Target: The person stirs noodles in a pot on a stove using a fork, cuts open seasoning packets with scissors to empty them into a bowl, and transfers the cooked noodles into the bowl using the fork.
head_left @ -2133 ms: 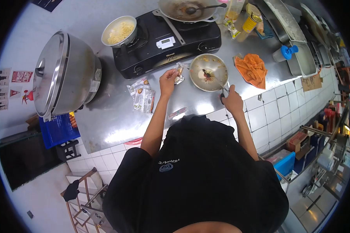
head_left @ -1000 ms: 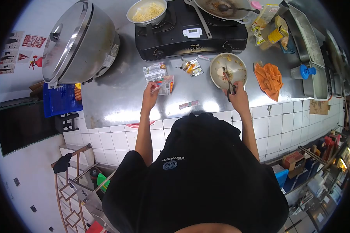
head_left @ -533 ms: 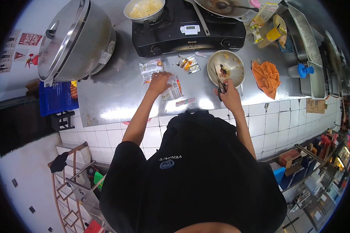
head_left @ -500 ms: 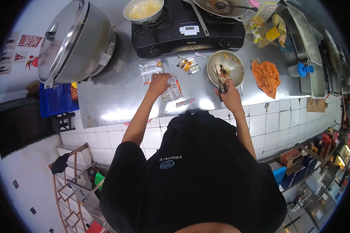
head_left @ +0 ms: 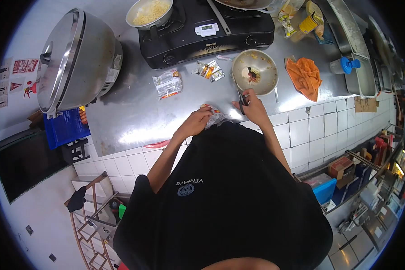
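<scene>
My left hand (head_left: 197,122) is closed on a clear plastic wrapper (head_left: 217,118) at the table's front edge, close to my shirt. In my right hand (head_left: 254,109) are dark-handled scissors (head_left: 242,101), their blades pointing away toward a metal bowl (head_left: 269,82). Dark, reddish and pale seasoning (head_left: 253,74) lies in the bottom of that bowl. Farther left, an opened noodle packet (head_left: 168,84) rests flat on the steel table. Torn foil sachets (head_left: 210,70) lie between the packet and the bowl.
A black gas stove (head_left: 207,54) stands at the back, with a pan of noodles (head_left: 150,14) on it. At left is a large rice cooker (head_left: 83,63). An orange cloth (head_left: 304,78) and a blue-lidded container (head_left: 342,66) sit at right.
My left hand has drawn the plastic wrapper toward my body and off the noodle packet's side. My right hand has pulled the scissors back from over the bowl.
</scene>
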`<control>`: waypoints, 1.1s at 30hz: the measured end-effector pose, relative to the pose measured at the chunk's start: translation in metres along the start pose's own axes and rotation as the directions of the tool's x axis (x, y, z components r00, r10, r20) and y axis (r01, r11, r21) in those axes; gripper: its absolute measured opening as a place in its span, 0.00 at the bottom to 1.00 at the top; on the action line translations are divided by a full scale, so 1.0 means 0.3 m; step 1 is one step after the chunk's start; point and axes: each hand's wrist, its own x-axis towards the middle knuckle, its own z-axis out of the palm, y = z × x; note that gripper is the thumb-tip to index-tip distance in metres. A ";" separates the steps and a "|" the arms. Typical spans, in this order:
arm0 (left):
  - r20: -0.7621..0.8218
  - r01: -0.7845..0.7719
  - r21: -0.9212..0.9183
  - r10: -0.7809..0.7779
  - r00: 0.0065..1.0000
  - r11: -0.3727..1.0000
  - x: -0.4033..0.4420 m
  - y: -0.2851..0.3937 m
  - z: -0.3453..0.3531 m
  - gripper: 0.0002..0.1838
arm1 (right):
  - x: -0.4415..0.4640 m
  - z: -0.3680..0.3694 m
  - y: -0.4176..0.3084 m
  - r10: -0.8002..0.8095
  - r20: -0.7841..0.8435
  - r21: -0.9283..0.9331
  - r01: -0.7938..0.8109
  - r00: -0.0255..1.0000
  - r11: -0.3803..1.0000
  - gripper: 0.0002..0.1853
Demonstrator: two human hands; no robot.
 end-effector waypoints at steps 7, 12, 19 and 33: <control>-0.146 0.080 0.178 -0.054 0.988 0.981 0.008 0.003 -0.010 0.15 | 0.023 -0.004 -0.007 -0.020 0.012 0.013 0.020 1.000 1.000 0.28; -0.248 0.318 0.284 -0.252 0.936 0.904 0.053 -0.037 0.013 0.13 | 0.032 0.006 0.013 -0.031 0.000 -0.011 0.031 1.000 0.999 0.27; -0.316 0.386 0.391 -0.272 0.909 0.835 0.062 -0.105 0.040 0.09 | 0.023 0.007 0.019 -0.039 -0.002 -0.026 0.039 0.999 0.999 0.27; -0.356 0.382 0.443 -0.232 0.905 0.811 0.078 -0.193 0.126 0.09 | 0.020 0.003 0.019 -0.021 0.011 -0.047 0.021 1.000 0.999 0.29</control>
